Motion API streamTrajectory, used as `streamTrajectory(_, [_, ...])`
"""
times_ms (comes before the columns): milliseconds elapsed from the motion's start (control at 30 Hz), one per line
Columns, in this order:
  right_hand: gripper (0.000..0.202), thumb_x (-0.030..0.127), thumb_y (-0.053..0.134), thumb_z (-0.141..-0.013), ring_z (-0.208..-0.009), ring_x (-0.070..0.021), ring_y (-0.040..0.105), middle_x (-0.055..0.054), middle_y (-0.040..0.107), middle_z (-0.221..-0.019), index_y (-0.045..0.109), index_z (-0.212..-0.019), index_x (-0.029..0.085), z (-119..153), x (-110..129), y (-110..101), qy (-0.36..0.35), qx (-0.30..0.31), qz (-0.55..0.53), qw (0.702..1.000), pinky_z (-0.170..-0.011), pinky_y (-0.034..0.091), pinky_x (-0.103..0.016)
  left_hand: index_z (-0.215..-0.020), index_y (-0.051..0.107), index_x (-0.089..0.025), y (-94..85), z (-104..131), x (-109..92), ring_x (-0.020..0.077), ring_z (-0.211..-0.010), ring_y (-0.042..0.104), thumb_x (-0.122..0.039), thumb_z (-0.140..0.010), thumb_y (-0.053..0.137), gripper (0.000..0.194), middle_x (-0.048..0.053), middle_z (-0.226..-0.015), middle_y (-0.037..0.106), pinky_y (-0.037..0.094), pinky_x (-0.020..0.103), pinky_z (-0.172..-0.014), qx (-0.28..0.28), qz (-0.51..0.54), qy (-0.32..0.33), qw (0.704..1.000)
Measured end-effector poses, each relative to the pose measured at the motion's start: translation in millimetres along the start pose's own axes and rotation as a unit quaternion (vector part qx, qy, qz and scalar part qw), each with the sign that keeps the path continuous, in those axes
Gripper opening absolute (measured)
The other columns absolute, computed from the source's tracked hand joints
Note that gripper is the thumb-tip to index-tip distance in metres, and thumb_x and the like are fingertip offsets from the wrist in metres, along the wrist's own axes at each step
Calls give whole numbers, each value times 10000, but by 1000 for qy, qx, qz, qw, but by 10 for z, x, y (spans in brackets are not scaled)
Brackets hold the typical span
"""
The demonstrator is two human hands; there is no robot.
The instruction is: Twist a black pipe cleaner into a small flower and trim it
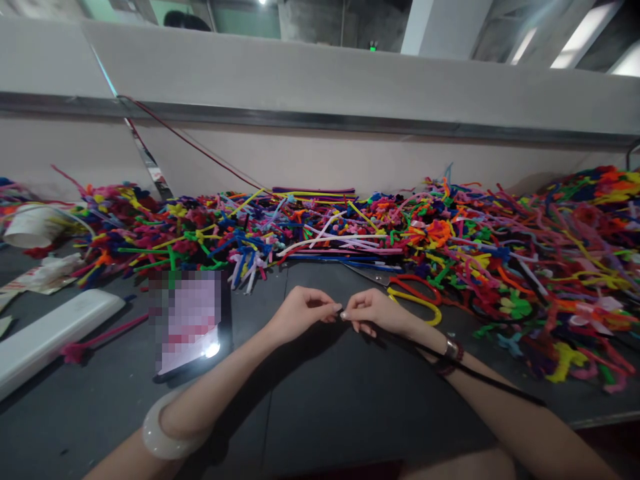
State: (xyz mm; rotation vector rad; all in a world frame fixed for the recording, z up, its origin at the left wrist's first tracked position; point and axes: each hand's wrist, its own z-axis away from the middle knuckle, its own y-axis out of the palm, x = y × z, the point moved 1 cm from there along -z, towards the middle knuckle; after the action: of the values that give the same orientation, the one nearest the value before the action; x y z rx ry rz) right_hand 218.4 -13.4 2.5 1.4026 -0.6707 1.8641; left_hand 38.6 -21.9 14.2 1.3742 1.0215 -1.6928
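A long black pipe cleaner (pixel 493 380) runs from the fingertips back over my right forearm. My left hand (pixel 301 315) pinches its near end between thumb and forefinger. Close beside it, my right hand (pixel 379 312) grips the same stem a short way along, fingertips almost touching those of the left. The tiny end between the fingers is mostly hidden. Just behind my right hand lie scissors with red and yellow handles (pixel 430 313), blades pointing up and left.
A heap of coloured pipe cleaners (pixel 350 233) spans the back and right of the dark table (pixel 310 413). At left are a lit tablet with a blurred screen (pixel 193 327), a white oblong case (pixel 60 333), a pink stem (pixel 115 330) and a tipped paper cup (pixel 30 227).
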Motion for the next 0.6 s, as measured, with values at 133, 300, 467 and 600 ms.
streamTrajectory(133, [240,338,633,-687,-327,-35,452,28,564,-483,557,-655,112,2,-4,33,-33,-41,49,997,-317,354,-130,-680,648,-92,1,3,-8,110,-556,563,-333,-686,623,243,38,-592,632,463,235,-595,4,-4,-8,1000])
streamTrajectory(300, [244,342,629,-695,-338,-39,461,19,567,-499,570,-671,107,15,9,29,-32,-31,60,997,-317,365,-132,-701,653,-91,8,-2,5,108,-567,568,-329,-698,614,241,38,-612,640,468,239,-614,21,15,-10,1000])
streamTrajectory(467, [183,279,591,-748,-309,14,342,23,554,-544,582,-723,98,61,76,-15,45,84,-78,992,-255,207,-85,-785,648,-97,-4,-2,25,102,-619,571,-312,-728,592,230,50,-716,658,461,234,-652,57,41,19,997])
streamTrajectory(600, [163,248,566,-770,-314,24,275,30,514,-558,581,-747,87,89,98,-42,85,148,-158,973,-249,157,-83,-797,645,-100,-23,12,-4,104,-648,570,-295,-742,582,211,55,-747,662,457,233,-667,73,38,53,995])
